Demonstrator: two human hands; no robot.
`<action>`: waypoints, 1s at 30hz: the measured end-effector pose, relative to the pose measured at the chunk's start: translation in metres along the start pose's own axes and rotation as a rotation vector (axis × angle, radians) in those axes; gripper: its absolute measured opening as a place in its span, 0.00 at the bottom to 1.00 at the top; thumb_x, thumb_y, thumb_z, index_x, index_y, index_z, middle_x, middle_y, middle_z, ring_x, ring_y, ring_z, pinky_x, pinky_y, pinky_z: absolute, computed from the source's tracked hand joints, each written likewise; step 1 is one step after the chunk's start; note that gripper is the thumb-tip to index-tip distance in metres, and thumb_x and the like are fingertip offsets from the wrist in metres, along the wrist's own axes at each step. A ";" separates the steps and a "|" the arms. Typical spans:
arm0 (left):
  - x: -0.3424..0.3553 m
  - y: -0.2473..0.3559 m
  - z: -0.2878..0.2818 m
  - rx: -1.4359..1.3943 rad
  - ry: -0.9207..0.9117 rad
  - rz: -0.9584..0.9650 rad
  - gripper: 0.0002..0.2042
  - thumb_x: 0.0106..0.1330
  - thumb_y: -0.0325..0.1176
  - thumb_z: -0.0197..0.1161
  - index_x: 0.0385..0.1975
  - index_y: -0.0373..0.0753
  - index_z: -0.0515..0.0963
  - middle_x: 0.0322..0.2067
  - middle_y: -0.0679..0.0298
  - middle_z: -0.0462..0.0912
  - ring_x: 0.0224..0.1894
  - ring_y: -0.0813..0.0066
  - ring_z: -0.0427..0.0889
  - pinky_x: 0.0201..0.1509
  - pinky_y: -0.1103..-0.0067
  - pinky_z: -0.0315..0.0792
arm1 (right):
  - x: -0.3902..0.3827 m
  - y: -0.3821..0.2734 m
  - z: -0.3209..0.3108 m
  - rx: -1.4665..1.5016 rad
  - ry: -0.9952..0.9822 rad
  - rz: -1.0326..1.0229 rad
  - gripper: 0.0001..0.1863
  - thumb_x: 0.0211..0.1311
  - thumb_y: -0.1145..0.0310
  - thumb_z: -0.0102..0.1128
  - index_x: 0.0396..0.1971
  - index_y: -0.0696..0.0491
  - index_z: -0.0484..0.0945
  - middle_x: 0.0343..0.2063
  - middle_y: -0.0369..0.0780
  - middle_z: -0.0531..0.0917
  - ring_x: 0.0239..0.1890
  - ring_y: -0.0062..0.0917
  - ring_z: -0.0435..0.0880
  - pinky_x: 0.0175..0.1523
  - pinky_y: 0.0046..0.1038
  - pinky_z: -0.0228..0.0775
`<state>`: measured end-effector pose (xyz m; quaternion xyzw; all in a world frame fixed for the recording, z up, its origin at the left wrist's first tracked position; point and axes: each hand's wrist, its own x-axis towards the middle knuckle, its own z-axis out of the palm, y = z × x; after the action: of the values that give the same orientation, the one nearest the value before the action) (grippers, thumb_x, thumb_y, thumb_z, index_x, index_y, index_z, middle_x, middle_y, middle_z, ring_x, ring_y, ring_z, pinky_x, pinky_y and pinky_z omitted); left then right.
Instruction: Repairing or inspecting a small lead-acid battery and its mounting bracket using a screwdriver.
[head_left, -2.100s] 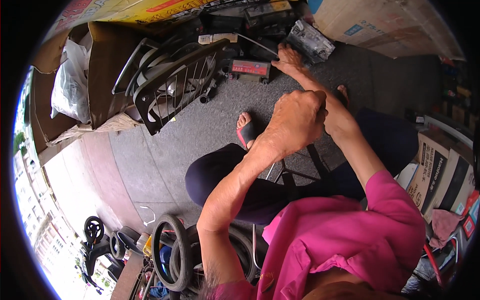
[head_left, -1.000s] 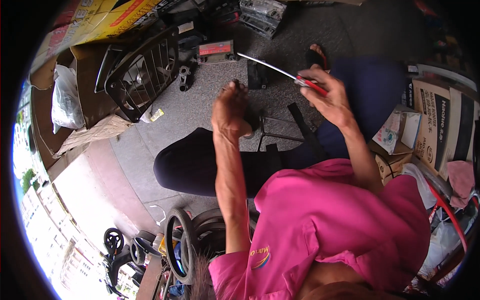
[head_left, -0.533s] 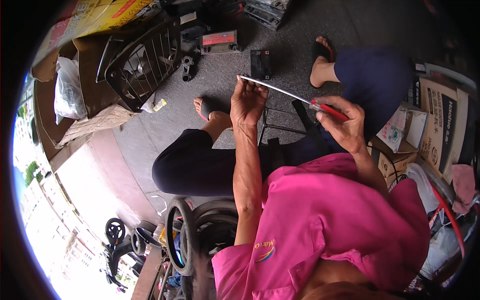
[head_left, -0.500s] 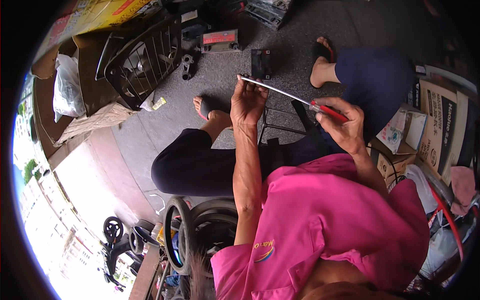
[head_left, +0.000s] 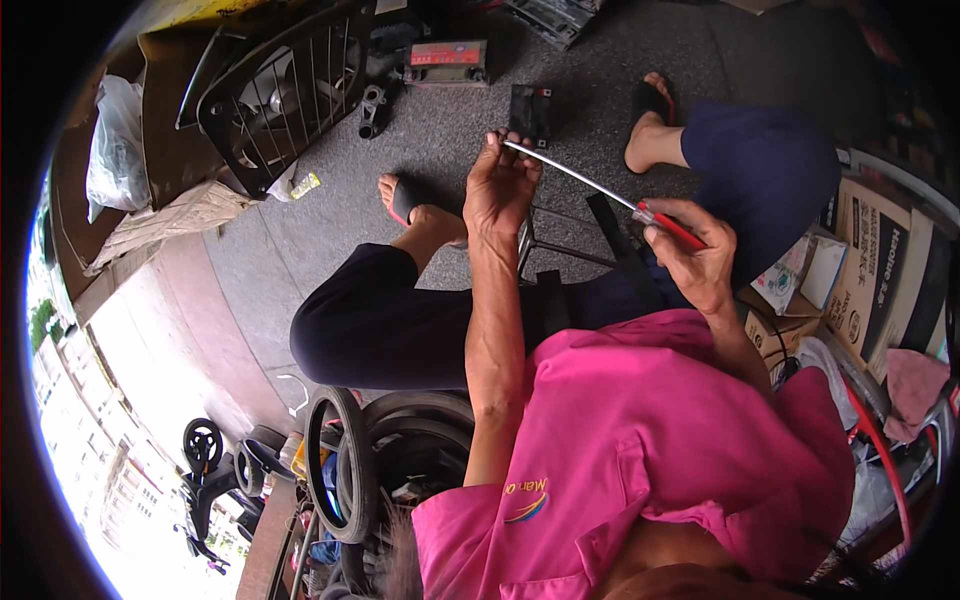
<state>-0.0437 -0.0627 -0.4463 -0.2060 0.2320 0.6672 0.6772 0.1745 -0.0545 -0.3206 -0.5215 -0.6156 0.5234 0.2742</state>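
Observation:
My right hand (head_left: pixel 703 265) is closed round the red handle of a screwdriver (head_left: pixel 578 174). The long metal shaft slants up and left, away from that hand. At its tip is my left hand (head_left: pixel 502 195), palm turned up and fingers curled in a pinch. Whether those fingers grip the tip or a tiny part beside it cannot be made out. Just beyond them, on the ground, a black box-shaped battery (head_left: pixel 530 110) lies between my feet.
A battery with a red label (head_left: pixel 447 62) and a dark metal part (head_left: pixel 373 110) lie farther off. At left stands a black wire basket (head_left: pixel 290 105) by cardboard. Tyres (head_left: pixel 340 465) are stacked near my left side. Cardboard boxes (head_left: pixel 875 265) fill the right.
The view has shifted slightly. Both hands keep their hold, with the screwdriver at nearly the same slant. The left fingertips now sit closer to the black battery in the picture.

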 end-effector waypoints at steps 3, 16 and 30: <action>0.002 0.000 -0.002 0.020 -0.006 -0.002 0.05 0.61 0.33 0.59 0.33 0.41 0.76 0.33 0.67 0.77 0.39 0.72 0.74 0.42 0.77 0.68 | 0.000 -0.004 0.002 0.025 0.009 0.054 0.09 0.49 0.79 0.57 0.34 0.61 0.78 0.22 0.37 0.80 0.23 0.13 0.77 0.29 0.15 0.68; 0.021 -0.042 -0.051 0.178 0.323 -0.054 0.06 0.66 0.32 0.50 0.33 0.38 0.73 0.30 0.63 0.76 0.35 0.70 0.74 0.36 0.76 0.66 | -0.005 0.010 0.019 -0.342 -0.053 -0.168 0.14 0.44 0.82 0.55 0.35 0.59 0.74 0.34 0.43 0.75 0.32 0.33 0.78 0.36 0.28 0.73; 0.091 -0.077 -0.115 0.020 0.366 -0.118 0.08 0.68 0.28 0.44 0.40 0.32 0.67 0.37 0.55 0.75 0.41 0.63 0.73 0.50 0.70 0.67 | 0.013 0.039 0.036 -0.458 -0.054 -0.300 0.13 0.50 0.79 0.55 0.38 0.59 0.73 0.36 0.46 0.77 0.34 0.38 0.79 0.38 0.31 0.74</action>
<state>0.0288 -0.0590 -0.5953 -0.3303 0.3455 0.5754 0.6637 0.1522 -0.0588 -0.3709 -0.4587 -0.7955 0.3375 0.2070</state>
